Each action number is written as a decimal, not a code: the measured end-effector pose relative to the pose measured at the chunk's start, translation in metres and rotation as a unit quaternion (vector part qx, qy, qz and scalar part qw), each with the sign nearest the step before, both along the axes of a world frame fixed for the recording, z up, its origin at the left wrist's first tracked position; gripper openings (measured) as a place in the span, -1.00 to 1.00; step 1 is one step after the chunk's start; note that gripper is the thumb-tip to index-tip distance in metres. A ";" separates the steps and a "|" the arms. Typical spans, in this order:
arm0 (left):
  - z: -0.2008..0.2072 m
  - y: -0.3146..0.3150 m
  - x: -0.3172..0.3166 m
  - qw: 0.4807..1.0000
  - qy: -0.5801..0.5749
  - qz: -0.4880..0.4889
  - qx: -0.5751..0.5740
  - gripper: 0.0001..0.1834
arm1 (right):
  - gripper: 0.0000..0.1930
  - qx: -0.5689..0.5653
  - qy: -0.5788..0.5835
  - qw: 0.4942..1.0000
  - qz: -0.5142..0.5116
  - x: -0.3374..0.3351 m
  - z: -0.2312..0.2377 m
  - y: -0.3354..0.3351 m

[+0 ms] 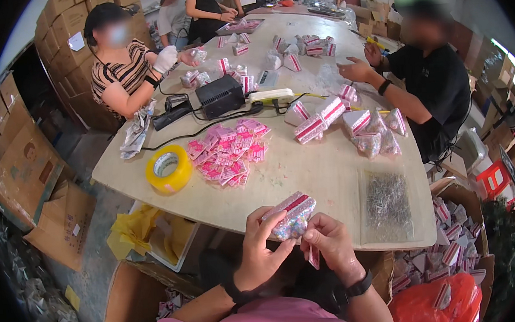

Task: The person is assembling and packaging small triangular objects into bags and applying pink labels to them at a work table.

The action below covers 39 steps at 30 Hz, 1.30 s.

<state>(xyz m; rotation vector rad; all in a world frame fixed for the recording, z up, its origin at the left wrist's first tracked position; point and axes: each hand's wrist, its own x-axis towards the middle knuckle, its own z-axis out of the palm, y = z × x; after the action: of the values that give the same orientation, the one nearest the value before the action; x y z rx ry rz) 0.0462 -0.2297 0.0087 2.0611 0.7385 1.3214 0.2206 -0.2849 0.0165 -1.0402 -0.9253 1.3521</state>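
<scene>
Just off the near table edge, my left hand (253, 249) grips a small clear bag (293, 217) of shiny multicoloured bits with a pink-and-white header. Close beside it, my right hand (335, 245) pinches a small pink card (314, 257) that hangs below the thumb, next to the bag's lower corner. Beyond my hands lies a loose heap of pink cards (232, 151). To its left rests a roll of yellow tape (168, 170). A shallow clear tray of thin metal pins (388, 208) sits at the table's right corner.
Filled bags (371, 135) cluster at the right. A black device (220, 96) with cables and a white power strip (270, 95) lie mid-table. Co-workers sit at both sides. Below stand a box of packed bags (457, 242) and a red plastic bag (435, 304).
</scene>
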 end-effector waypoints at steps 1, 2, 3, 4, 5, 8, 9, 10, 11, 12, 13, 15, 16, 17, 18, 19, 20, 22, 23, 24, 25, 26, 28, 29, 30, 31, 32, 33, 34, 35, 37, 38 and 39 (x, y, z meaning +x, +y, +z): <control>0.000 0.002 -0.002 0.998 -0.030 -0.019 -0.047 -0.42 | -0.68 -0.014 -0.023 1.000 0.012 0.001 0.003 -0.001; 0.000 0.005 -0.004 0.993 -0.060 -0.037 -0.094 -0.43 | -0.68 0.020 -0.086 0.996 0.000 0.006 0.003 0.000; -0.001 0.007 -0.009 0.985 -0.091 -0.053 -0.140 -0.44 | -0.67 0.055 -0.148 0.987 -0.009 0.013 0.002 0.001; -0.004 0.011 -0.015 0.967 -0.140 -0.067 -0.203 -0.42 | -0.67 0.087 -0.210 0.974 -0.019 0.018 0.005 0.003; -0.001 0.015 -0.025 0.942 -0.195 -0.067 -0.263 -0.41 | -0.76 0.069 -0.227 0.971 -0.039 0.027 0.019 0.000; 0.017 0.027 -0.073 0.901 -0.277 -0.018 -0.334 -0.39 | -0.91 0.029 -0.420 0.895 -0.148 0.075 0.029 -0.006; 0.011 0.036 -0.094 0.908 -0.282 0.018 -0.310 -0.40 | -0.91 0.008 -0.475 0.859 -0.188 0.087 0.034 -0.010; 0.005 0.041 -0.117 0.913 -0.283 0.056 -0.288 -0.41 | -0.91 0.005 -0.545 0.815 -0.197 0.109 0.029 -0.014; 0.006 0.041 -0.140 0.918 -0.271 0.096 -0.273 -0.43 | -0.89 0.028 -0.629 0.747 -0.213 0.120 0.032 -0.020; 0.005 0.041 -0.164 0.922 -0.258 0.131 -0.256 -0.44 | -0.85 -0.007 -0.670 0.716 -0.197 0.138 0.031 -0.027; -0.003 0.041 -0.193 0.919 -0.252 0.175 -0.249 -0.45 | -0.82 -0.036 -0.705 0.682 -0.190 0.146 0.031 -0.031; -0.022 0.031 -0.253 0.899 -0.245 0.257 -0.257 -0.46 | -0.83 -0.046 -0.706 0.687 -0.165 0.170 0.012 -0.034; -0.033 0.024 -0.281 0.884 -0.244 0.292 -0.273 -0.46 | -0.84 -0.053 -0.707 0.688 -0.157 0.175 0.005 -0.035; -0.042 0.014 -0.308 0.866 -0.243 0.328 -0.289 -0.46 | -0.85 -0.058 -0.715 0.680 -0.151 0.173 0.003 -0.033; -0.053 0.003 -0.331 0.847 -0.199 0.382 -0.312 -0.44 | -0.87 -0.064 -0.724 0.671 -0.148 0.170 0.003 -0.031; -0.063 -0.012 -0.352 0.823 -0.154 0.434 -0.334 -0.43 | -0.89 -0.068 -0.732 0.663 -0.144 0.167 0.004 -0.028; -0.074 -0.023 -0.372 0.796 -0.106 0.480 -0.353 -0.41 | -0.90 -0.078 -0.721 0.675 -0.138 0.166 0.004 -0.027; -0.110 -0.052 -0.413 0.785 0.033 0.526 -0.325 -0.39 | -0.91 -0.097 -0.698 0.698 -0.131 0.170 0.004 -0.025; -0.124 -0.064 -0.423 0.775 0.103 0.541 -0.309 -0.38 | -0.91 -0.095 -0.699 0.698 -0.122 0.173 0.003 -0.024; -0.130 -0.072 -0.425 0.761 0.164 0.550 -0.303 -0.38 | -0.91 -0.095 -0.700 0.698 -0.114 0.177 0.003 -0.024; -0.136 -0.077 -0.424 0.745 0.223 0.555 -0.295 -0.39 | -0.91 -0.095 -0.703 0.697 -0.107 0.180 0.004 -0.025; -0.142 -0.079 -0.425 0.727 0.282 0.557 -0.286 -0.39 | -0.91 -0.063 -0.701 0.699 -0.126 0.181 0.005 -0.026; -0.134 -0.064 -0.398 0.797 0.170 0.480 -0.323 -0.50 | -0.92 0.003 -0.698 0.697 -0.162 0.183 0.007 -0.025; -0.094 -0.045 -0.351 0.834 0.102 0.412 -0.353 -0.53 | -0.92 0.031 -0.687 0.704 -0.178 0.186 0.006 -0.028; -0.071 -0.036 -0.324 0.860 0.032 0.342 -0.377 -0.55 | -0.93 0.064 -0.672 0.712 -0.193 0.192 0.005 -0.029; -0.089 -0.030 -0.336 0.868 0.102 0.352 -0.335 -0.60 | -0.94 0.102 -0.654 0.722 -0.203 0.196 0.005 -0.028; -0.106 -0.023 -0.346 0.869 0.170 0.363 -0.290 -0.64 | -0.95 0.090 -0.637 0.734 -0.218 0.198 0.007 -0.028; -0.084 -0.008 -0.316 0.880 0.202 0.347 -0.253 -0.65 | -0.95 0.072 -0.623 0.742 -0.236 0.200 0.008 -0.031; -0.060 0.003 -0.286 0.888 0.232 0.332 -0.215 -0.66 | -0.96 0.057 -0.607 0.751 -0.252 0.201 0.011 -0.034; -0.040 0.011 -0.259 0.903 0.205 0.301 -0.228 -0.67 | -0.95 0.024 -0.549 0.792 -0.264 0.198 0.015 -0.035; -0.014 0.031 -0.215 0.935 0.164 0.223 -0.222 -0.68 | -0.94 -0.042 -0.425 0.860 -0.279 0.182 0.025 -0.034; -0.005 0.042 -0.198 0.951 0.152 0.178 -0.203 -0.69 | -0.93 -0.022 -0.412 0.866 -0.283 0.178 0.025 -0.033; 0.003 0.055 -0.180 0.956 0.155 0.145 -0.200 -0.70 | -0.93 -0.003 -0.399 0.870 -0.289 0.175 0.022 -0.033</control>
<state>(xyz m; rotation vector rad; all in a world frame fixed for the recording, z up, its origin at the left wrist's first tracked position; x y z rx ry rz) -0.1340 -0.1745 0.0116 1.8901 1.3704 0.8957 0.3957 -0.3178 0.0385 -1.7658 -1.0608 0.3918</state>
